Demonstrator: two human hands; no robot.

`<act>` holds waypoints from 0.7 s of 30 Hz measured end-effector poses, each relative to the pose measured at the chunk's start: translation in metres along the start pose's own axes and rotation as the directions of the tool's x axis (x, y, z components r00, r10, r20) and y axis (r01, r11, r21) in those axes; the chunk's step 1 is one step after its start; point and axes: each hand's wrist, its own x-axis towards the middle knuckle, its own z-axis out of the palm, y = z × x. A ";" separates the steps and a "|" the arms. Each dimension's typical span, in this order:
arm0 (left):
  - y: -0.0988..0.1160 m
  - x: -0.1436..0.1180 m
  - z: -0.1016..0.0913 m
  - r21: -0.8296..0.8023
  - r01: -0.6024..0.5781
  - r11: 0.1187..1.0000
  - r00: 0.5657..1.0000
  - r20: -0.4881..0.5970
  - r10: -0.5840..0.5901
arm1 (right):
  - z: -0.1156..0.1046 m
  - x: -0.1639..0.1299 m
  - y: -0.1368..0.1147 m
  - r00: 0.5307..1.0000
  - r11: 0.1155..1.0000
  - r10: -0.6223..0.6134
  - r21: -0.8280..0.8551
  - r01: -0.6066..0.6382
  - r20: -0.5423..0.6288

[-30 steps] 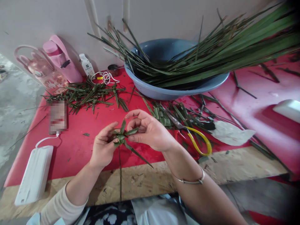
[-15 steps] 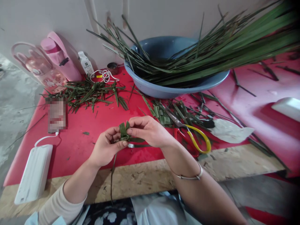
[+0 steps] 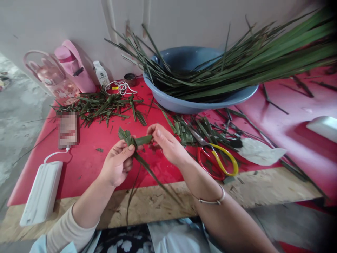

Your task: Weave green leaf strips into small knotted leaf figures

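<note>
A folded knot of green leaf strips [image 3: 129, 139] is pinched between the thumb and fingers of my left hand [image 3: 119, 162]. My right hand [image 3: 166, 143] closes its fingertips on the end of a short, wide leaf strip [image 3: 143, 140] that sticks out of the knot to the right. From the knot a long narrow strip [image 3: 156, 178] trails down toward the wooden edge, and a thinner one hangs below my left hand. Right of my right hand lie scissors [image 3: 214, 154] with one red and one yellow handle.
Behind my hands stands a blue basin [image 3: 200, 103] full of long green leaves [image 3: 237, 79]. A heap of knotted leaf pieces [image 3: 102, 105] lies back left, near a pink bottle [image 3: 76, 72]. A phone [image 3: 67, 130] is cabled to a white power bank [image 3: 42, 193]. Leaf scraps surround the scissors.
My left hand has turned the leaf knot and tilted it up to the left. My right hand has moved right, away from my left, with the strip's end. The long strip now hangs down to the right.
</note>
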 end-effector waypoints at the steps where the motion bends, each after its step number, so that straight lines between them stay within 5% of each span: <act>1: 0.001 0.001 0.000 -0.017 -0.010 1.000 1.000 -0.006 0.010 | 0.000 0.000 0.001 0.998 0.999 0.017 -0.029 -0.015 0.065; 4: -0.002 0.006 -0.002 -0.030 -0.022 0.999 0.998 -0.060 0.020 | 0.004 0.000 0.004 0.984 0.981 0.036 -0.195 -0.001 0.174; 10: -0.009 0.018 -0.007 -0.011 -0.058 0.998 0.974 -0.222 0.054 | 0.016 0.000 0.011 0.995 0.794 -0.095 -0.604 0.068 -0.013; 17: -0.019 0.030 -0.013 0.081 -0.251 0.965 0.938 -0.224 0.263 | 0.028 -0.003 0.012 0.976 0.676 -0.216 -0.726 0.126 -0.033; 21: -0.019 0.032 -0.018 0.122 -0.321 0.939 0.930 -0.146 0.337 | 0.030 -0.003 0.013 0.977 0.735 -0.208 -0.667 0.121 -0.052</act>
